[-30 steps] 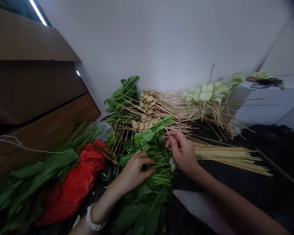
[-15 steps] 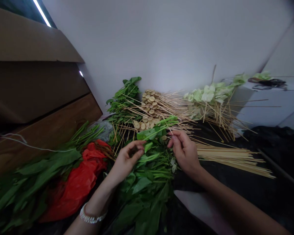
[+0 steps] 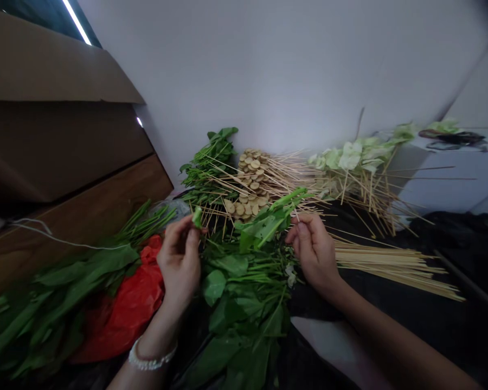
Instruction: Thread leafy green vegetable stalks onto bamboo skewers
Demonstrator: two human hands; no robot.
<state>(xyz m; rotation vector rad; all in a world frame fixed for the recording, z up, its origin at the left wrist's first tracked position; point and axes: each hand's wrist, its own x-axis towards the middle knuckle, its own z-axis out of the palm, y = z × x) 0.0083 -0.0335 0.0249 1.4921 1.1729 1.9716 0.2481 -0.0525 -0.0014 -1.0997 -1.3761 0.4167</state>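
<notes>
Between thumb and fingers, my left hand (image 3: 181, 259) pinches a small green leaf piece (image 3: 197, 217), left of the centre. My right hand (image 3: 314, 252) is closed at the fingertips around a thin skewer, most of it hidden by a bunch of green leaves and stems (image 3: 268, 222) that extends up and left of the fingers. Below and between my hands lies a pile of leafy greens (image 3: 244, 303). A bundle of bare wooden skewers (image 3: 394, 265) lies just right of my right hand.
Along the wall stand skewered greens (image 3: 211, 162), skewered pale round slices (image 3: 252, 179) and skewered pale green leaves (image 3: 350, 155). At the left are a red plastic bag (image 3: 126, 314), more large leaves (image 3: 73, 292) and a cardboard box (image 3: 57, 146).
My left hand has moved left, away from the leaf bunch, with a small green piece in its fingers. The bunch at my right hand now shows more clearly. The view has shifted slightly.
</notes>
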